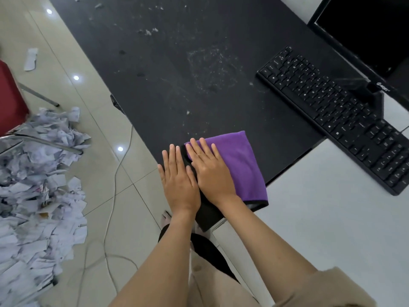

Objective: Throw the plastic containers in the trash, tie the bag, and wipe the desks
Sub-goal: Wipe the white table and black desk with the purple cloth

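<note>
- Currently, both hands lie flat, fingers straight and held together, at the near corner of the black table (177,69).
- Right hand (212,169): palm down on the purple cloth (241,165), pressing it against the table surface; nothing is gripped.
- Left hand (177,180): palm down just beside the right hand, touching it along the thumb side, resting on the table's edge and the cloth's dark border.
- Cloth position: near corner of the black table, its lower edge overlapping the adjoining white table (332,218).
- Table surface: pale dust, smears and crumbs are spread across the area beyond the cloth.
- Black keyboard (332,111): lies right of the cloth, well apart, spanning both tables.
- Monitor (371,29): stands behind the keyboard.
- Floor, left: pile of torn paper (37,185), a red chair (11,100) and a white cable (112,196).
</note>
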